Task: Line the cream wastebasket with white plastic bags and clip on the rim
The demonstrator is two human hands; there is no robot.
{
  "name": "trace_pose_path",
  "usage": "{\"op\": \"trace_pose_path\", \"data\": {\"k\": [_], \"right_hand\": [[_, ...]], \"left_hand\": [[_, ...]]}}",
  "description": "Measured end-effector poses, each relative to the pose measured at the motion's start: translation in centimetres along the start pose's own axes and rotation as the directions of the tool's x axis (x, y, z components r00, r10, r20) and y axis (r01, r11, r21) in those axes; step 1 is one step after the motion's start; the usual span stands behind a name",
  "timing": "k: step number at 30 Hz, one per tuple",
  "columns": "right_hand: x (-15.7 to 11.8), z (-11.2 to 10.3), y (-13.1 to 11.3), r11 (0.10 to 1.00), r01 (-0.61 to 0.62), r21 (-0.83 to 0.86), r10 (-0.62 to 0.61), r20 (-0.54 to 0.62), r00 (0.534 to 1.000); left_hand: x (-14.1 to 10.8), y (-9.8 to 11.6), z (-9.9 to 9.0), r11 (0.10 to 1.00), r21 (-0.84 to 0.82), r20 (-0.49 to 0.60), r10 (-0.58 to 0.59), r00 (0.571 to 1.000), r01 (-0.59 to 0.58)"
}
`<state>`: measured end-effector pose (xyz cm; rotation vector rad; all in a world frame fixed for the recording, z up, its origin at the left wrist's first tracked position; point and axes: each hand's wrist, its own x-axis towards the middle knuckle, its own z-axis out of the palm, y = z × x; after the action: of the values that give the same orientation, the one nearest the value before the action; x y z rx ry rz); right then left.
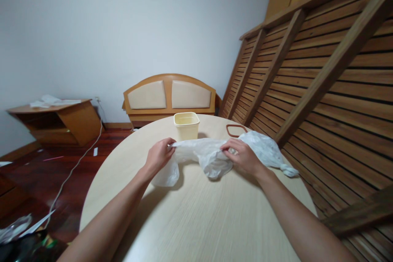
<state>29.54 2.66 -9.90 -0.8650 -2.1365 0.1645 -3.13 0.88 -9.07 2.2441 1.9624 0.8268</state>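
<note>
Both hands pinch a thin white plastic bag (196, 150) by its upper edge, stretched between them above the round table. My left hand (160, 154) grips one end, and part of the bag hangs below it. My right hand (241, 153) is closed on the other end, where the plastic bunches and droops. Just behind the bag stands an upright pale yellow bin (187, 131) with an open top; the bag hides its lowest part. A brown rounded-square ring (236, 131) lies at the back right. Beside my right hand rests a second, tied white plastic bag (265, 149).
The round table (208, 221) has a pale wood top. Slatted wooden panels (322, 90) lean along the right side. A headboard (168, 94) stands against the wall behind. On the left are a low cabinet (70, 125), a white cable (73, 168) and litter on the dark floor.
</note>
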Motion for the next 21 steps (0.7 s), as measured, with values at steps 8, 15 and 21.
{"op": "trace_pose_path", "data": {"k": [8, 15, 21], "right_hand": [[-0.1, -0.8, 2.9, 0.977, -0.209, -0.033, 0.181, -0.377, 0.908], [0.0, -0.3, 2.5, 0.972, -0.22, -0.076, 0.186, -0.319, 0.929], [0.3, -0.2, 0.3, 0.964, 0.034, -0.263, -0.092, -0.215, 0.972]], "left_hand": [[0.1, -1.3, 0.5, 0.991, 0.132, 0.097, -0.043, 0.994, 0.03], [-0.6, 0.4, 1.8, 0.942, 0.025, 0.058, 0.332, 0.942, -0.334], [-1.1, 1.4, 2.8, 0.937, 0.087, 0.144, 0.325, 0.935, -0.339]]}}
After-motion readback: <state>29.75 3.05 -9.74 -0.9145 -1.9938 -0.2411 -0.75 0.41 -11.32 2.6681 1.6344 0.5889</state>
